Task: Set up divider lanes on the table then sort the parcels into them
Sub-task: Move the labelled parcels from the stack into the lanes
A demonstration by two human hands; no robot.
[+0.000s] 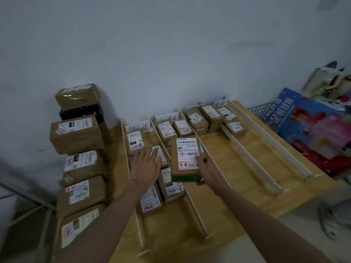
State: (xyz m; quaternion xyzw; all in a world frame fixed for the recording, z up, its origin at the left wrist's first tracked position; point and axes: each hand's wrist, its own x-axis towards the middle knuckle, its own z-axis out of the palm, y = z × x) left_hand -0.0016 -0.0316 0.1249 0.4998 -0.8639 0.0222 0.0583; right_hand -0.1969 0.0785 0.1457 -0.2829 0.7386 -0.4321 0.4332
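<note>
Right hand (206, 168) grips a brown parcel (187, 158) from below and the side, thumb across its white label, holding it above the lanes. Left hand (146, 166) is released, fingers straight, hovering over sorted parcels (152, 200) in the leftmost lane. White divider strips (247, 154) run lengthwise across the wooden worktop (228, 168), forming parallel lanes. Further parcels (197, 119) sit at the far lane ends behind handwritten paper signs (137, 126). Stacked cardboard boxes (79, 162) stand left, against a plain pale wall (171, 54). Colourful printed cartons (311, 126) lie right.
</note>
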